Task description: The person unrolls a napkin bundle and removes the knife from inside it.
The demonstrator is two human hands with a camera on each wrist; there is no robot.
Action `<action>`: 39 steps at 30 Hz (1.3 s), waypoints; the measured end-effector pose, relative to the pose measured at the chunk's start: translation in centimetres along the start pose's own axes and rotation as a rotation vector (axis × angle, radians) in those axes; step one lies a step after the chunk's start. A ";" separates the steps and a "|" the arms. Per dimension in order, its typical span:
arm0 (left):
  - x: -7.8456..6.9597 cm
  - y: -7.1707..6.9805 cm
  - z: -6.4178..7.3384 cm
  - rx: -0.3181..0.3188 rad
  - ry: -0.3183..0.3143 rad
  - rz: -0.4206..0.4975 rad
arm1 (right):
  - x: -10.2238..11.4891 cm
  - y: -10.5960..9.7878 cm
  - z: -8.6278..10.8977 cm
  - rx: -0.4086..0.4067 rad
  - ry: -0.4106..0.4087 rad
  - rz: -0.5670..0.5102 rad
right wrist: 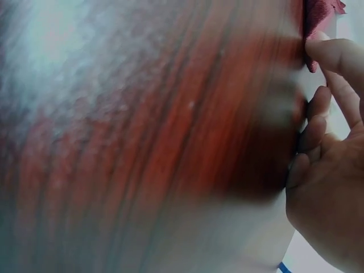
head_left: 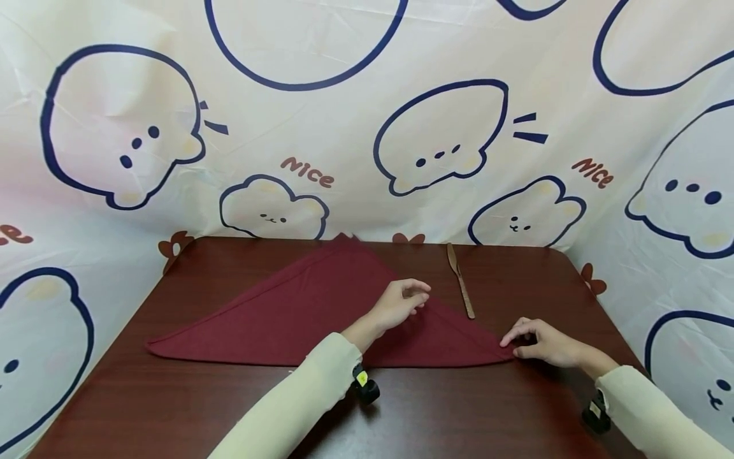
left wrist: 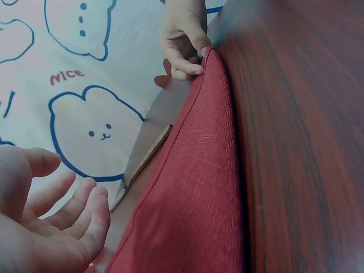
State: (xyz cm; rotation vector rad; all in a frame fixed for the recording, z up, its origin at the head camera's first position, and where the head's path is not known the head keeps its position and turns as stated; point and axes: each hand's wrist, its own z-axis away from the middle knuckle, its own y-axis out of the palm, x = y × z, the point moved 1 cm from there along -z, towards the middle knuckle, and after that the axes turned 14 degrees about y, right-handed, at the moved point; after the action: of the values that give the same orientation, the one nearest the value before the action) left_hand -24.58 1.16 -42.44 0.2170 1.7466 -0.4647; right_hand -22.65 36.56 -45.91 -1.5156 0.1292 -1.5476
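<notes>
A dark red cloth napkin [head_left: 321,312] lies on the table as a wide triangle, its long edge toward me and its peak at the back. My right hand [head_left: 545,343] pinches the napkin's right corner between thumb and fingers; the left wrist view shows this right hand [left wrist: 183,40] at the narrow tip too. Over the right half of the napkin hovers my left hand [head_left: 399,303], fingers loosely bent, holding nothing. In the left wrist view the left hand [left wrist: 57,216] is apart from the cloth. Only a bit of the napkin [right wrist: 318,23] shows in the right wrist view.
A gold-coloured knife [head_left: 461,284] lies behind the napkin's right side, its blade toward the back edge. The dark brown wooden table [head_left: 459,414] meets a pale curtain [head_left: 355,140] with cartoon drawings at the back and sides.
</notes>
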 end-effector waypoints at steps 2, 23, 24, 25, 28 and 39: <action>-0.1 -0.4 0.4 0.007 0.012 -0.002 | 0.1 0.0 -0.1 -0.013 0.004 0.019; -1.3 -2.9 4.1 0.035 0.039 -0.016 | 0.6 -0.1 0.3 -0.100 -0.052 0.082; -1.3 -3.0 4.3 0.039 0.040 -0.014 | 0.6 0.1 0.4 -0.102 -0.054 0.079; -1.3 -3.2 4.5 0.043 0.041 -0.014 | 0.6 0.2 0.4 -0.104 -0.055 0.075; -1.0 -3.9 5.1 0.055 0.044 -0.024 | 0.8 0.6 0.4 -0.106 -0.050 0.078; -1.1 -8.2 7.9 0.022 0.042 -0.024 | 1.7 0.7 0.4 -0.153 0.074 0.152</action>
State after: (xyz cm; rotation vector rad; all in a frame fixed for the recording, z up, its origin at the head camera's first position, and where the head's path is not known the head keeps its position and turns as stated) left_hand -20.46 -9.43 -41.12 0.2233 1.7871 -0.4999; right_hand -21.63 35.25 -45.03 -1.5292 0.4039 -1.4999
